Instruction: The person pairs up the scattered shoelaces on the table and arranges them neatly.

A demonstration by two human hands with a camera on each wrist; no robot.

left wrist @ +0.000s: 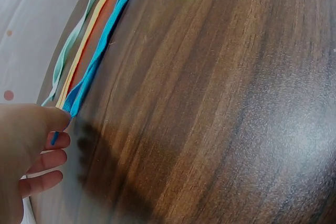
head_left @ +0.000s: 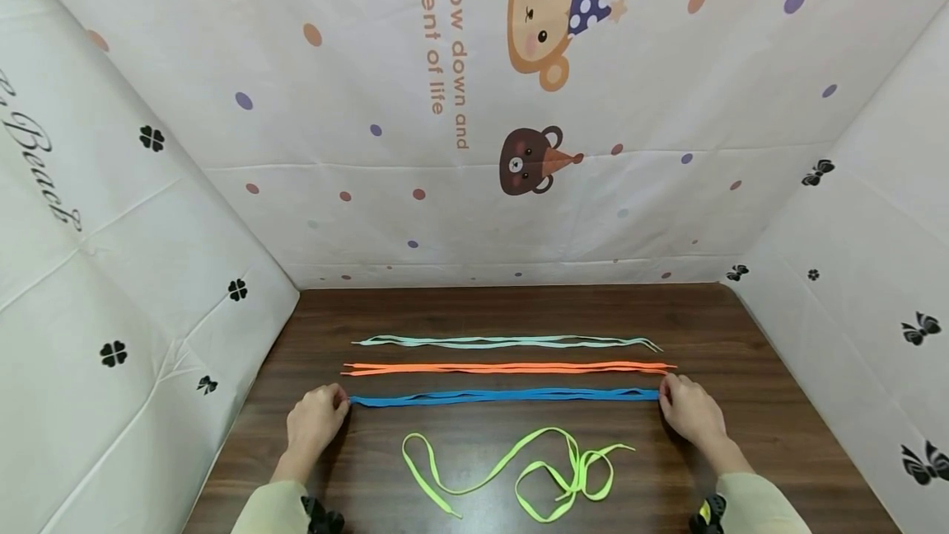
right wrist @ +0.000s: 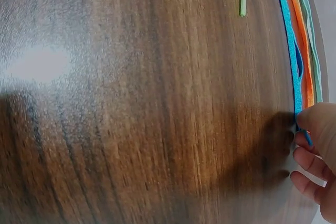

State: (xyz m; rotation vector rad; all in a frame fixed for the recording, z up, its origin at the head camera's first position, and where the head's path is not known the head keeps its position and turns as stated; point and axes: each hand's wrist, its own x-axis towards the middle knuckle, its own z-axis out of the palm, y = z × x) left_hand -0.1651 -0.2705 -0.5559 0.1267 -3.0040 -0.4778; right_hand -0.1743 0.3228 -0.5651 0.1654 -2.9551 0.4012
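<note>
A blue shoelace (head_left: 504,395), folded into several strands, stretches sideways across the table. Its left end is pinched between thumb and finger of my left hand (head_left: 317,417), and a blue tip (left wrist: 54,138) pokes out below the thumb in the left wrist view. My right hand (head_left: 694,410) pinches the right end the same way. Just beyond lies an orange shoelace (head_left: 504,368), also folded lengthwise, and behind that a pale mint one (head_left: 504,342). Nearer to me, a lime green shoelace (head_left: 511,465) lies loose in curves and loops.
The dark wooden table (head_left: 460,307) is bordered by a white printed cloth (head_left: 460,221) at the back and by white cloth sides at left (head_left: 148,270) and right (head_left: 853,287). A light glare shows on the wood in both wrist views.
</note>
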